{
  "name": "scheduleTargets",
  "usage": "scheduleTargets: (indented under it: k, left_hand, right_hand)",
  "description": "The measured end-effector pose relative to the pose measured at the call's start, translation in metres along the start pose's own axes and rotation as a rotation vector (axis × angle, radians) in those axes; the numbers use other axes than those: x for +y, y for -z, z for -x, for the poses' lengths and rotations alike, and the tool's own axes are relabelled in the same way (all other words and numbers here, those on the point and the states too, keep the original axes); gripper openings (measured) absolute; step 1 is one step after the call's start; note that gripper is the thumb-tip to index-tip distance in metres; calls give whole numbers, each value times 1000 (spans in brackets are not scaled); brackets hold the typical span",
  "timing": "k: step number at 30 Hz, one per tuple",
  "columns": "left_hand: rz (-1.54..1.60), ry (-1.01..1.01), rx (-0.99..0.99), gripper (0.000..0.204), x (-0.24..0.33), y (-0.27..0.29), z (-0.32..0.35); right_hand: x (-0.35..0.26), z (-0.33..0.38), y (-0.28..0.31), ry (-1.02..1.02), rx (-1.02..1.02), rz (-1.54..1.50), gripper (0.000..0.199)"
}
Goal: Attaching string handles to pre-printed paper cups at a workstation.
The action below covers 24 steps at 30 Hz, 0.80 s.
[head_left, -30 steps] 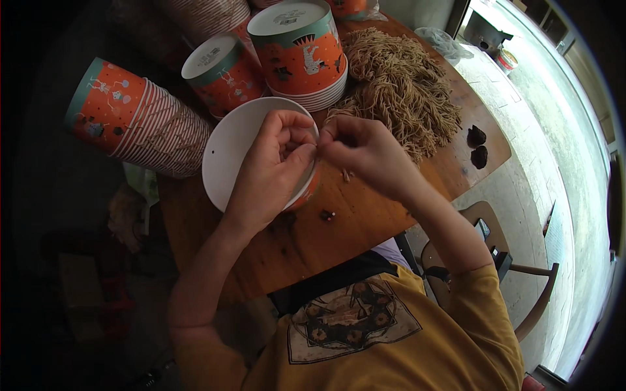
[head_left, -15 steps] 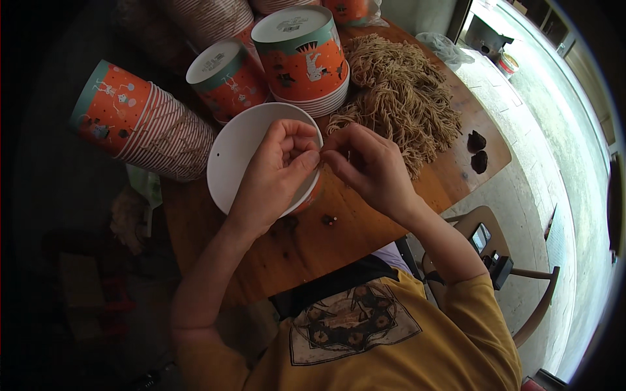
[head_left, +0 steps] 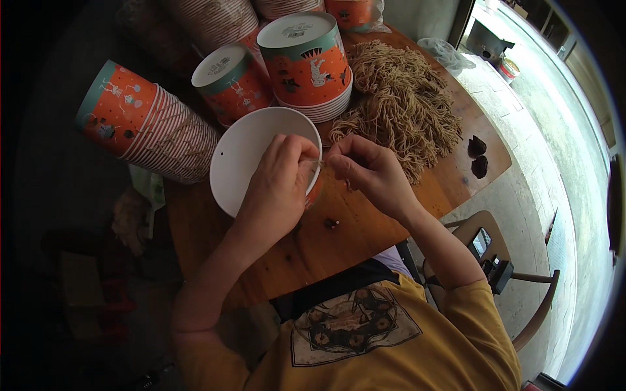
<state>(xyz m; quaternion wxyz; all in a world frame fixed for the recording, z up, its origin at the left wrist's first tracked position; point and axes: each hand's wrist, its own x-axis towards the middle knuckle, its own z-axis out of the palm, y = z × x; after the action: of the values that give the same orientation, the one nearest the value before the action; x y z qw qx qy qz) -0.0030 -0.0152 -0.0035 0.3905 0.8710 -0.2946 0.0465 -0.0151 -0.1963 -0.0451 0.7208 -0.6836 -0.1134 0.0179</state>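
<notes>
A paper bucket (head_left: 236, 146) with a white inside lies tilted on the table, its mouth toward me. A small dark hole shows in its left wall. My left hand (head_left: 280, 182) reaches over the mouth, thumb and fingers pinched at the right rim on a thin tan cord (head_left: 317, 163). Just outside that rim my right hand (head_left: 372, 171) is closed, thumb and index finger pinching the same cord close to the left fingertips. The fingers partly hide the cord, and whether it passes through the wall I cannot tell.
A heap of tan cords (head_left: 407, 107) lies beyond my right hand. Orange-and-green bucket stacks stand upside down (head_left: 306, 65) and lie sideways (head_left: 150, 124). Two dark pieces (head_left: 478, 156) rest near the table's right edge. A chair (head_left: 479, 238) holding a phone (head_left: 480, 242) stands at right.
My left hand has turned, its back now more toward me, with the fingertips lower at the rim. My right hand has shifted slightly down. The view has moved a little.
</notes>
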Motion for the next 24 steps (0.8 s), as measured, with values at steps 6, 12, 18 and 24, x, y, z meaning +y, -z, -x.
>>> scheduleTargets:
  k: [6,12,18,24]
  left_hand:
    - [-147,5,22,7,4,1,0]
    - [141,144,-28,8,-4,4,0]
    - [237,163,-30,8,-6,2,-1]
    - [341,225,-56,9,0,3,-1]
  right_hand:
    - [-9,4,1,-193,-40,-54,20]
    - [-4,6,2,-196,-76,-104,20]
    - [2,7,1,-172,-129,-137,15]
    - [8,6,-13,232,86,121,20]
